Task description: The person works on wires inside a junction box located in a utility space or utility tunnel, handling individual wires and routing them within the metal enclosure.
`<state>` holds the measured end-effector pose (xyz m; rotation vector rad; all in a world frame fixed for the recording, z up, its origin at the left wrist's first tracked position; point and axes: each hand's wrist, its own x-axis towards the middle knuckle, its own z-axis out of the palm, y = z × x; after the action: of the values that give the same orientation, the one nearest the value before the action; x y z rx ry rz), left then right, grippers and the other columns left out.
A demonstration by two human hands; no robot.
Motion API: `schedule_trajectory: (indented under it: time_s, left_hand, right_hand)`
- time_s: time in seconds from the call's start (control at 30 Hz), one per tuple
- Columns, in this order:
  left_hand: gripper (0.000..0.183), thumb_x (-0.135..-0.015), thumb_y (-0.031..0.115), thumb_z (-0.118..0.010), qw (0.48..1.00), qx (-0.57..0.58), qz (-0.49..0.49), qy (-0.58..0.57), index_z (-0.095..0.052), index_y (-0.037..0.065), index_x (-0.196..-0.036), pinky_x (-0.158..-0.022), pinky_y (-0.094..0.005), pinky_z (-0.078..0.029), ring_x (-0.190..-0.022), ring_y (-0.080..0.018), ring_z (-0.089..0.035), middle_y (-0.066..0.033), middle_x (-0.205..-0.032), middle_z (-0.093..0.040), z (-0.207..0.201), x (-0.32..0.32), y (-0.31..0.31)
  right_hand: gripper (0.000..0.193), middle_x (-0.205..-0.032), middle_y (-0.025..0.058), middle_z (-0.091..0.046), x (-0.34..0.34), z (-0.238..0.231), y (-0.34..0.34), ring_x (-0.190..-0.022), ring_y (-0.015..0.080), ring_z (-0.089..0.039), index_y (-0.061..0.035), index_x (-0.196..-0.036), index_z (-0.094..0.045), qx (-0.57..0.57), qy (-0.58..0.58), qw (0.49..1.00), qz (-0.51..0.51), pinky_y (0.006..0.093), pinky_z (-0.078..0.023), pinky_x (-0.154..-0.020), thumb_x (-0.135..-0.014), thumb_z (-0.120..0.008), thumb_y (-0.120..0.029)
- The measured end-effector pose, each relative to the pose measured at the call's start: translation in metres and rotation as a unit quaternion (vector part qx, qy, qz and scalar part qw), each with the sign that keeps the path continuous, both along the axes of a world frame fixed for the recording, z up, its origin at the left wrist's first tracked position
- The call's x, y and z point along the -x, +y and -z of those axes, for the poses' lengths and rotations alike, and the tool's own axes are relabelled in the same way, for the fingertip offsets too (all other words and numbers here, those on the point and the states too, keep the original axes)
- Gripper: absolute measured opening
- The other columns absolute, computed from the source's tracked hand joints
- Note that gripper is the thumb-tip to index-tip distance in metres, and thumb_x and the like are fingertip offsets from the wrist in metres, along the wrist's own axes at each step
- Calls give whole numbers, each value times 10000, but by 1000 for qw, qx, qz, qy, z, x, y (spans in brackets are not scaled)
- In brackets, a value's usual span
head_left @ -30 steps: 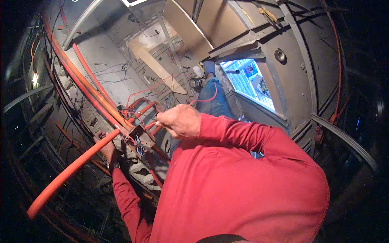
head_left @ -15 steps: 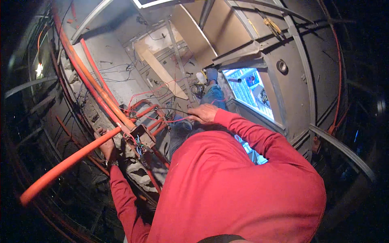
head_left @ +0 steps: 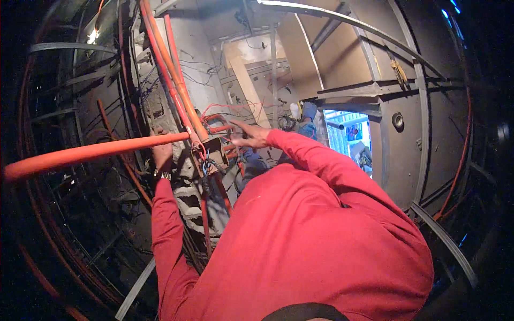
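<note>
A person in a red long-sleeved top (head_left: 300,241) is bending over a square junction box (head_left: 215,156), which is sitting at the meeting point of several orange tubes along the edge of a broken masonry wall (head_left: 191,203). A tangle of thin coloured wires (head_left: 205,165) is spilling from the box's near side. The right hand (head_left: 250,135) is hovering just beyond the box, beside a short red-orange tube end (head_left: 219,129); its grip is standing wide, with fingers and thumb spread, and whether a fingertip is touching anything is too small to tell. The left hand (head_left: 162,153) is lying against the wall's edge, partly hidden where a long orange tube (head_left: 101,151) is crossing in front of it; whether its grip is closing on anything cannot be told. A metal-coloured band (head_left: 163,175) is circling the left wrist. The long tube is running from beside the box out to the picture's left edge, while a red and orange pair of tubes (head_left: 176,80) is coming down toward the box from above. Fine red wires (head_left: 235,106) are looping behind the right hand. Farther off, a pale wooden plank (head_left: 247,88) is lying at a slant, and a lit opening (head_left: 348,140) is glowing blue at right. A yellow tool (head_left: 398,72) is hanging near a metal rail, and a lamp (head_left: 93,36) is shining at upper left.
</note>
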<state>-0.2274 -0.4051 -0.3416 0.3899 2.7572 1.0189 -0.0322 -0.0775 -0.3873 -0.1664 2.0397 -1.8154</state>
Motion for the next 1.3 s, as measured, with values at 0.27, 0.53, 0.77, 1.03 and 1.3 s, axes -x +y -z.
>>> schedule_trajectory:
  time_s: [0.27,0.53,0.77,1.03,1.3]
  left_hand:
    - [361,-857,98,-638,1000,7,-8,6,-479,17,-1171,-863,-365,-462,-941,-243,-584,-123,-1009,-596,14,2,-12]
    - [352,-844,100,-656,999,-48,-24,-12,-494,25,-1147,-843,-354,-471,-922,-211,-571,-105,-1001,-587,18,0,-13]
    - [331,-848,74,-637,999,-41,-9,-1,-479,26,-1135,-816,-356,-470,-894,-203,-563,-97,-972,-566,22,7,-22]
    - [362,-872,144,-630,999,32,-30,-19,-499,20,-1186,-876,-371,-455,-962,-242,-580,-116,-1057,-592,33,16,-48]
    - [321,-859,96,-618,1000,-18,1,11,-489,16,-1142,-883,-365,-450,-985,-234,-573,-100,-1053,-588,16,5,-21]
  right_hand:
    - [495,-1119,233,-627,20,36,-17,-1062,389,-592,-116,-1359,-464,-143,8,989,-37,436,-457,-901,-992,-381,-438]
    - [356,-931,229,-637,-18,69,-5,-898,447,-598,-96,-1127,-534,-206,11,978,7,521,-450,-755,-981,-413,-396]
    - [399,-913,266,-619,-28,81,12,-870,471,-592,-59,-1127,-477,-194,15,981,1,533,-448,-733,-980,-424,-426]
    - [485,-1104,273,-601,-47,90,26,-1021,441,-580,-73,-1271,-411,-250,-64,965,-51,494,-466,-837,-945,-510,-417]
    - [902,-1084,229,-563,-56,43,35,-946,422,-608,-280,-1515,-15,-275,15,961,19,489,-505,-777,-856,-620,-159]
